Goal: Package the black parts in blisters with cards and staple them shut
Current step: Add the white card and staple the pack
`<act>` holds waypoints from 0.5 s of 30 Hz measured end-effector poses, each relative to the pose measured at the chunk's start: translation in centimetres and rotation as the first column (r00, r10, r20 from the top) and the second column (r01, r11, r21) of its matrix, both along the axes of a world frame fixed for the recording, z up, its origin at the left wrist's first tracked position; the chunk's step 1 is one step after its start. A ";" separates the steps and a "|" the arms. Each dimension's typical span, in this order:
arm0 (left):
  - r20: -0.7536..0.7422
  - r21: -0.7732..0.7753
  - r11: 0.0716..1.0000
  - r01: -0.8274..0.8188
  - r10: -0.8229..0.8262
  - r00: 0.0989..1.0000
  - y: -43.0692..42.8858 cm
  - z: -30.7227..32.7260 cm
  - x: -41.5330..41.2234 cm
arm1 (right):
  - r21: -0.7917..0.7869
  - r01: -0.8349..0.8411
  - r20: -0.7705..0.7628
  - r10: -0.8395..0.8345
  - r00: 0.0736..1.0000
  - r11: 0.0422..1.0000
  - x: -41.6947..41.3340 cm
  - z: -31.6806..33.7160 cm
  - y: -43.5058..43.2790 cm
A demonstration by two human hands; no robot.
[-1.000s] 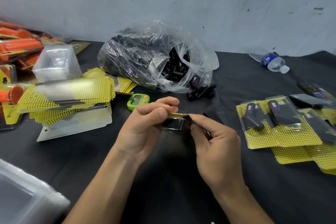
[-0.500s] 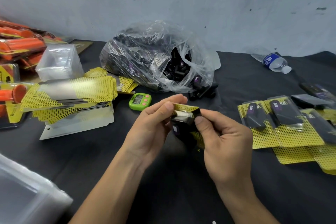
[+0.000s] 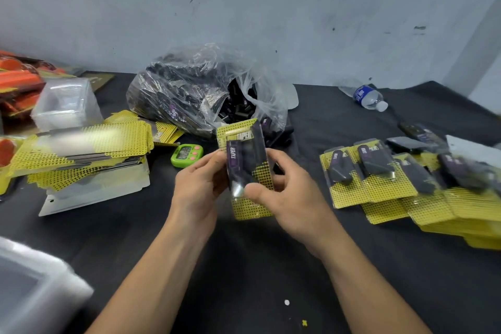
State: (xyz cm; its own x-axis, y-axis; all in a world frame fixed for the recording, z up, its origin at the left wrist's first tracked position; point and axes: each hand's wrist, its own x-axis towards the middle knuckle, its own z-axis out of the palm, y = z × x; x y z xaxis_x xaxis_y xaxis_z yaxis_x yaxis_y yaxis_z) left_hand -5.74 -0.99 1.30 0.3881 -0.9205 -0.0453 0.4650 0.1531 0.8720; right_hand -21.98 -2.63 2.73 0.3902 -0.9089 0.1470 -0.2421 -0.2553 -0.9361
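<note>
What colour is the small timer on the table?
The timer is green with pink buttons; head view.

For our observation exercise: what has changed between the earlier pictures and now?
The blister pack, held edge-on a second ago, has been turned upright, front facing the camera. The left hand and right hand still grip its sides. The bag, card stack, timer and finished packs stayed put.

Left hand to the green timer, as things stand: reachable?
Probably yes: the green timer lies just beyond the left hand with nothing between. But that hand grips the blister pack, shared with the right hand, so it must let go first.
</note>
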 end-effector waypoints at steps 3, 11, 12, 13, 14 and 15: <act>0.088 -0.017 0.994 0.106 -0.104 0.991 0.8 1.1 -1.6 | 0.088 0.029 0.073 -0.035 0.997 0.996 -1.2 0.9 0.4; 0.307 0.040 0.981 0.189 -0.192 0.932 2.9 3.5 -8.0 | 0.193 0.076 0.097 -0.096 0.991 0.978 -7.8 1.2 4.7; 0.303 0.056 0.975 0.215 -0.222 0.927 2.8 3.7 -9.2 | 0.207 0.145 0.101 -0.169 0.981 0.968 -8.9 1.4 4.6; 0.302 0.066 0.966 0.251 -0.259 0.917 2.8 3.9 -10.3 | 0.206 0.242 0.103 -0.267 0.958 0.948 -10.0 1.8 4.3; 0.299 0.071 0.956 0.286 -0.294 0.908 2.7 4.2 -11.3 | 0.194 0.347 0.103 -0.371 0.923 0.918 -11.0 2.3 3.7; 0.285 0.084 0.947 0.311 -0.322 0.903 2.6 4.6 -12.3 | 0.181 0.439 0.108 -0.462 0.880 0.880 -12.0 2.9 2.7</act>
